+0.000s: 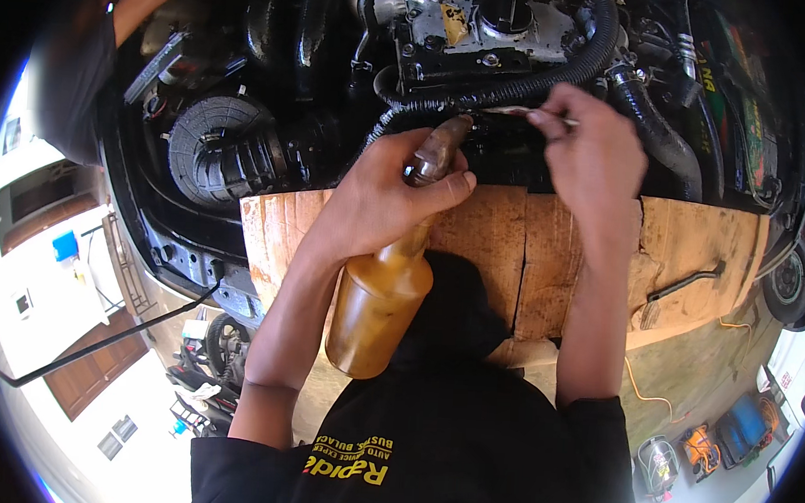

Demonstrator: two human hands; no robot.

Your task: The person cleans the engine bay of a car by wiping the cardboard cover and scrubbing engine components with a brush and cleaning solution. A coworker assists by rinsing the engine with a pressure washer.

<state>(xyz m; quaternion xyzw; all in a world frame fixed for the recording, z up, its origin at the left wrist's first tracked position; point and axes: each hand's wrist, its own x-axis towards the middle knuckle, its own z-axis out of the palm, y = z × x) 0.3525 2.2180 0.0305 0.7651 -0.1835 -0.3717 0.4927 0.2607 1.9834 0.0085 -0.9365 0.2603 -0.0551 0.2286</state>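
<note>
My left hand [383,191] is wrapped round the neck of a spray bottle [381,314] holding amber liquid. The bottle tilts, its dark spray head [440,149] pointing up toward the engine. My right hand [594,152] is closed, pinching a slim, pale-handled tool [516,111] whose tip reaches left, close in front of the spray head. What kind of tool it is, I cannot make out. Both hands are over the front of an open engine bay, just below a black corrugated hose [529,92] and the engine's metal cover [432,25].
Cardboard [566,251] lies over the car's front edge, with a bent dark metal bar [688,280] on it. A round ribbed air-filter part [203,145] sits at left. Another person's arm [147,1] reaches in at upper left. A thin black rod [111,341] slants at lower left.
</note>
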